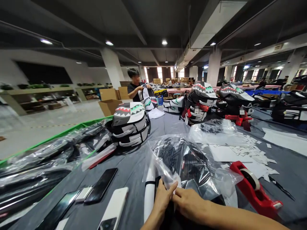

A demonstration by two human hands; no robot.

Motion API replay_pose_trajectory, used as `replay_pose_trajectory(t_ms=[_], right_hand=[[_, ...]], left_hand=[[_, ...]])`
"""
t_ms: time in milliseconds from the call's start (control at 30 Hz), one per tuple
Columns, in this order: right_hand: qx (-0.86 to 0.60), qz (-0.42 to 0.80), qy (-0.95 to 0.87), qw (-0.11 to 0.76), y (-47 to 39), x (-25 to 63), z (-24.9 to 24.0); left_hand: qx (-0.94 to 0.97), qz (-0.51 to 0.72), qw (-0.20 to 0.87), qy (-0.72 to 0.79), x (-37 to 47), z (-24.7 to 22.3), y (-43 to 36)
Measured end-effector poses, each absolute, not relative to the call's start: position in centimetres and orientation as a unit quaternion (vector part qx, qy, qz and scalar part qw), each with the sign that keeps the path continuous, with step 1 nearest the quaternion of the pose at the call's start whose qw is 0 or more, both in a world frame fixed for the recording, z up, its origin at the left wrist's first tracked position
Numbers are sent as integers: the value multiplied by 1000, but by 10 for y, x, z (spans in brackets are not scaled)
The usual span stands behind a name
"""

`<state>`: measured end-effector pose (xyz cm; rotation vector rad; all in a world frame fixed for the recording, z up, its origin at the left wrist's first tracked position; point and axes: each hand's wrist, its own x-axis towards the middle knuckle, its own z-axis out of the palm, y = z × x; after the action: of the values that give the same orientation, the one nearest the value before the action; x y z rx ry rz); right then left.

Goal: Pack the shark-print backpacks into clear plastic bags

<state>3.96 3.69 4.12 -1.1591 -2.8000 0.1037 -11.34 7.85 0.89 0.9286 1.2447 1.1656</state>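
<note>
In the head view a black backpack lies inside a clear plastic bag [182, 153] in front of me. My left hand [163, 195] pinches a gathered edge of the plastic between thumb and fingers. Right beside it, my right hand [189, 203] has its fingers closed on the same bunched plastic. A white strap or roll with a black band [150, 185] runs along the left of the bag. To the right of the bag stands a red tape dispenser [255, 188] with a roll of tape in it.
Left are phones [102, 185], a white device [115, 206] and a green-edged bin [64, 129] of plastic-wrapped bags. Patterned backpacks [130, 123] stand farther back. Right lie paper slips [254, 153] and dark scissors or tweezers [281, 188]. A co-worker [135, 88] handles a backpack across the table.
</note>
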Motion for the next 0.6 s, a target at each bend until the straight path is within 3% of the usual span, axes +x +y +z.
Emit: replay_pose_trajectory(t_ms=[167,300,367,500,600], right_hand=[[-392,82,-912,88,33,98,73],[-528,75,-846,8,25,152,97],[-574,102,-812,-9,17,165,106],[-606,157,-776,73,-1,181,108],[-666,179,-720,79,-6,206,93]], left_hand=[[289,540,578,539,-145,17,76],[183,633,513,551,-198,49,100],[138,644,549,515,-213,58,105],[130,557,678,461,-203,52,80],[133,500,703,487,-180,46,60]])
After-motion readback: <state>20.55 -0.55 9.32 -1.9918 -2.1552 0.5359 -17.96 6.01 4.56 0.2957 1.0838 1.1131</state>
